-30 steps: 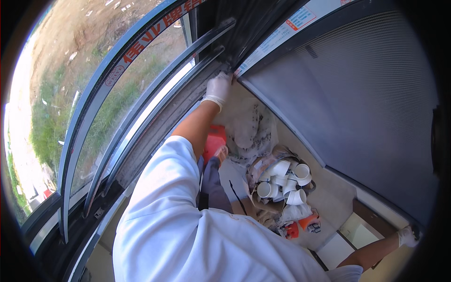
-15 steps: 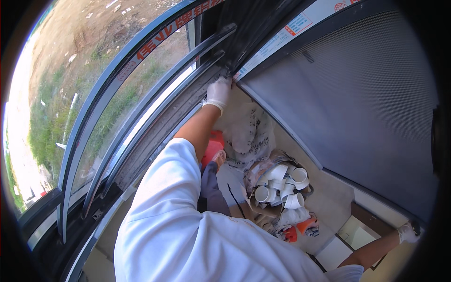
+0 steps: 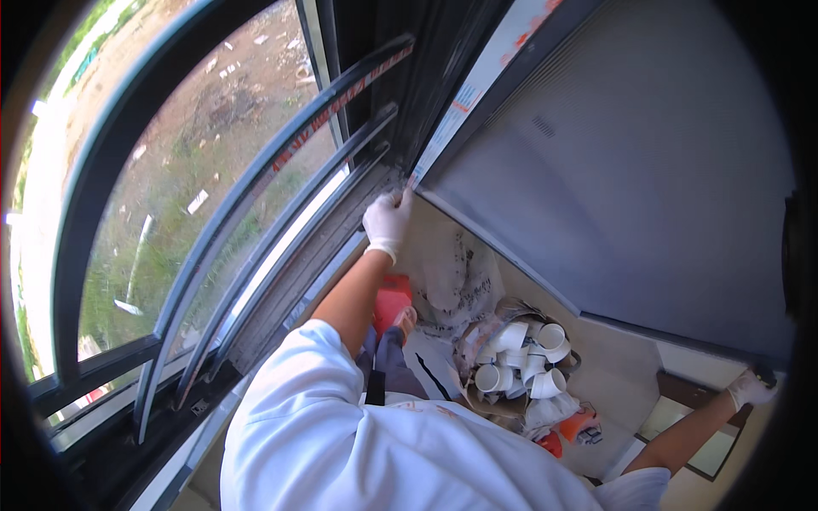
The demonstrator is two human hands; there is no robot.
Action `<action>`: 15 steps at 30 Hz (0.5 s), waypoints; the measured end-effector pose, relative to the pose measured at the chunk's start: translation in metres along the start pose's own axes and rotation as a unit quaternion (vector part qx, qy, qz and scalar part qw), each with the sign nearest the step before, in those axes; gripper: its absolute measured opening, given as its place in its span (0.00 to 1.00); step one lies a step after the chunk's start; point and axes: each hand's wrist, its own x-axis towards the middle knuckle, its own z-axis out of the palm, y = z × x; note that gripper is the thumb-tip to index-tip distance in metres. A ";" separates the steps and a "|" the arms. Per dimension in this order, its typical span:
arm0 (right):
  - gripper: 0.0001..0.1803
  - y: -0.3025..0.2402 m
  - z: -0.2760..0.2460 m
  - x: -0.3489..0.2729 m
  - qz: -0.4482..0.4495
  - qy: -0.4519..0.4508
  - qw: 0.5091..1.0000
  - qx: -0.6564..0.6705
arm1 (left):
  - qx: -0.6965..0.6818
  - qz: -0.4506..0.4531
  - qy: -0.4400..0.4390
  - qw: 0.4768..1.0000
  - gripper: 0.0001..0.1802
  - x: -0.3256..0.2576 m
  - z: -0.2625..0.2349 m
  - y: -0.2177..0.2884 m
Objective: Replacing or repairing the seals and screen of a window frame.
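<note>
Dark window frame [image 3: 358,213] runs up the middle, at the corner where it meets the grey wall panel [image 3: 630,170]; left hand [image 3: 386,221], white-gloved, arm stretched up, fingers curled and pressed on the frame's lower track, whether it grips anything can't be told. Right hand [image 3: 750,388], also gloved, far out at the right edge, closed around a dark wooden edge [image 3: 682,390]. Below on the floor, near the left arm: pile of white pipe fittings [image 3: 520,368] in a bag, red container [image 3: 392,300] beside.

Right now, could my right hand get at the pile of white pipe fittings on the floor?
Probably not without letting go: the right hand is stretched far out against the wall edge, well apart from the white pipe fittings.
</note>
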 end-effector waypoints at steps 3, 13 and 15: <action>0.07 0.010 -0.037 0.015 -0.084 -0.078 0.986 -0.123 | -0.099 0.071 0.008 0.993 0.10 -0.022 -0.009 0.021; 0.14 0.015 0.014 -0.048 -0.088 -0.005 0.996 -0.030 | -0.208 0.304 -0.114 0.923 0.18 -0.053 -0.068 0.034; 0.15 0.012 0.013 -0.042 -0.100 -0.038 0.994 -0.034 | -0.169 0.265 -0.126 0.941 0.18 -0.068 -0.095 0.024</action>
